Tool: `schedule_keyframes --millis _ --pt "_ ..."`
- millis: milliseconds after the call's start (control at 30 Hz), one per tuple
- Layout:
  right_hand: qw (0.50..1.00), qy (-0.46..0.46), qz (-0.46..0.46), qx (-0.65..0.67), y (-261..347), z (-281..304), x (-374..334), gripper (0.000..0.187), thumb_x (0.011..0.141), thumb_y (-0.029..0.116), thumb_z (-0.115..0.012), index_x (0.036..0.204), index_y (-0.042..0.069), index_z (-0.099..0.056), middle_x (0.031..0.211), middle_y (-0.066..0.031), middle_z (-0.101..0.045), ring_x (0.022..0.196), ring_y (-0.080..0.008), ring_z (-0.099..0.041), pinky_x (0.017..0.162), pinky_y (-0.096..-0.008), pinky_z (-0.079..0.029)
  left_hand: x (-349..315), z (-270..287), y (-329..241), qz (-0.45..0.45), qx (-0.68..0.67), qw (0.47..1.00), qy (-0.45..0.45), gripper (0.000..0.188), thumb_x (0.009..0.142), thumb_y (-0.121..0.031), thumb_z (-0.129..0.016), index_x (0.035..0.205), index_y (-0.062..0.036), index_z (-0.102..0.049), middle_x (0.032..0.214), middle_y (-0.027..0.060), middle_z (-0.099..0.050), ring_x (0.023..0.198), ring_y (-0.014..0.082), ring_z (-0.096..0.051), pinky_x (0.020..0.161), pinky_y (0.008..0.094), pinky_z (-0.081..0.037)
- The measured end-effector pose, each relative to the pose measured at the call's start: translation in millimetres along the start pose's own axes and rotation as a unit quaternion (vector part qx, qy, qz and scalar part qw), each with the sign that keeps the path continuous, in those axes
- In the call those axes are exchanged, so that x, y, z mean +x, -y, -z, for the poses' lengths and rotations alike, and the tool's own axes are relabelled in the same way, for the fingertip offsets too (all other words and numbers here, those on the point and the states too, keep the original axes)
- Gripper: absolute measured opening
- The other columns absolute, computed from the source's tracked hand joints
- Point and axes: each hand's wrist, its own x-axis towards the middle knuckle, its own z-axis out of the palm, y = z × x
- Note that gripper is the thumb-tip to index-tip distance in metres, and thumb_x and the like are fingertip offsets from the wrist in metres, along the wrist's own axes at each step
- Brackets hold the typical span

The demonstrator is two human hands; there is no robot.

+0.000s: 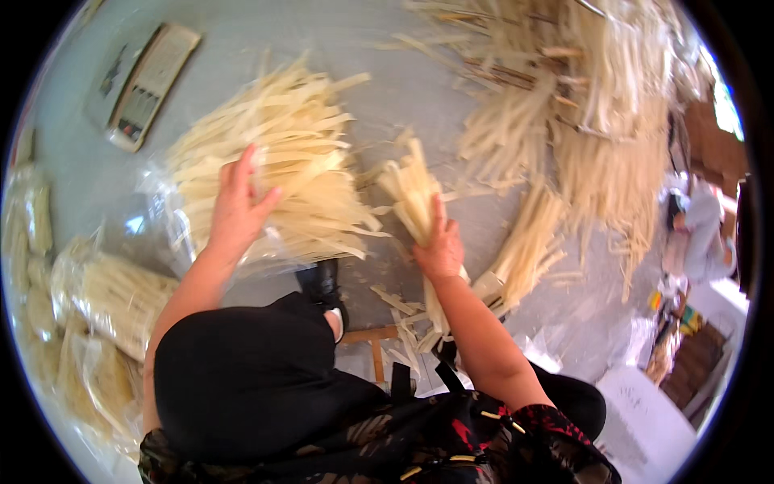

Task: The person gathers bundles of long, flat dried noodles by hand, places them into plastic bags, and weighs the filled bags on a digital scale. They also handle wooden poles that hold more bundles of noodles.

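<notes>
A broad heap of pale yellow flat dried strips, like wide noodles (302,137), lies on the grey floor before me. Under its left and near edges is a clear plastic bag (173,214). My left hand (240,202) rests at the heap's left side with fingers and thumb apart, gripping nothing. To the right of the heap, my right hand (441,250) is closed round a smaller bundle of the strips (409,189). One end of that bundle points away from me; the other shows below my wrist. The palm side of this hand is hidden.
A pale-framed scale (153,85) sits far left. Bagged strips (113,298) line the left side. Another bundle (528,234) lies right of my hand, near a large mass of long strips (609,145). A white box (645,415) stands near right; another person (705,234) is beyond.
</notes>
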Motion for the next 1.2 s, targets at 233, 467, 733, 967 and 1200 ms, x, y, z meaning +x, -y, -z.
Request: schedule_keyframes --millis 233,467,733,967,1200 --pt "1.0 -0.009 0.017 0.01 12.5 4.2 22.9 0.107 0.065 0.011 -0.07 0.151 0.028 -0.01 0.11 -0.0207 -0.052 0.098 -0.0395 -0.058 0.083 -0.0462 -0.05 9.9 17.0 -4.0 -0.007 0.225 0.971 0.079 0.07 0.081 -0.014 -0.067 0.142 -0.0059 -0.035 0.095 0.0109 -0.059 0.085 0.0166 -0.062 0.071 0.0312 -0.051" --pt "0.971 0.006 0.008 0.241 -17.4 33.7 55.5 0.107 0.063 0.015 -0.074 0.151 0.018 -0.011 0.116 -0.0231 -0.059 0.102 -0.0387 -0.061 0.088 -0.0435 -0.05 25.1 28.3 34.7 0.271 -0.43 0.859 0.055 0.053 0.086 -0.008 -0.061 0.137 -0.0074 -0.046 0.084 -0.0016 -0.058 0.069 0.0083 -0.058 0.067 0.0234 -0.05" --pt "0.937 0.062 0.19 0.286 71.1 132.9 52.9 0.094 0.067 0.017 -0.075 0.144 0.003 -0.024 0.111 -0.0223 -0.064 0.104 -0.0307 -0.064 0.089 -0.0371 -0.051 20.1 36.9 55.6 0.251 -0.561 0.782 0.1 0.038 0.087 -0.012 -0.059 0.124 -0.0058 -0.057 0.076 -0.0049 -0.055 0.062 0.0052 -0.051 0.058 0.02 -0.041" --pt "0.913 0.156 0.371 -0.066 189.0 128.0 64.1 0.095 0.068 0.006 -0.065 0.149 0.023 -0.02 0.108 -0.0226 -0.058 0.094 -0.0366 -0.063 0.081 -0.0433 -0.052 7.9 48.0 32.2 0.15 -0.672 0.725 0.0 0.038 0.087 -0.007 -0.054 0.125 -0.0043 -0.057 0.075 -0.0068 -0.053 0.059 0.0046 -0.048 0.056 0.0184 -0.039" --pt "0.84 0.164 0.463 -0.228 231.9 123.2 69.2 0.091 0.07 0.004 -0.065 0.149 0.019 -0.023 0.107 -0.0197 -0.056 0.089 -0.0334 -0.062 0.073 -0.0396 -0.052 -15.4 64.9 -18.7 0.046 -0.34 0.939 0.002 0.041 0.089 -0.004 -0.06 0.129 -0.0043 -0.055 0.081 -0.0057 -0.051 0.069 0.0031 -0.049 0.06 0.0199 -0.043"
